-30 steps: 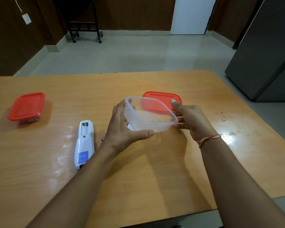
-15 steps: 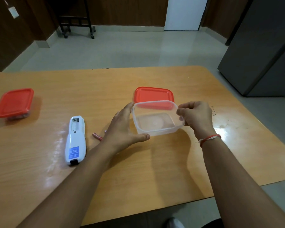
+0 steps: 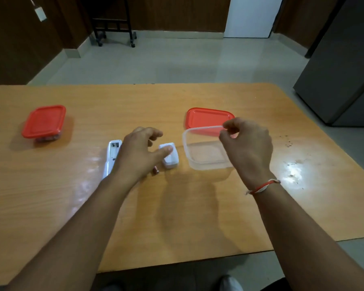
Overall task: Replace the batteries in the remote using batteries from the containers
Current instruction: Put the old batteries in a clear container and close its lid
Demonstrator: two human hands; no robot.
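Clear container (image 3: 206, 153) rim pinched by right hand (image 3: 247, 148) fingers, left hand (image 3: 138, 154) fingers spread, holding nothing

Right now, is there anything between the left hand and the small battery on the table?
Nothing visible blocks it. The battery lies on the table just beside the left hand, partly hidden by it. The white battery cover sits next to it, not in the way.
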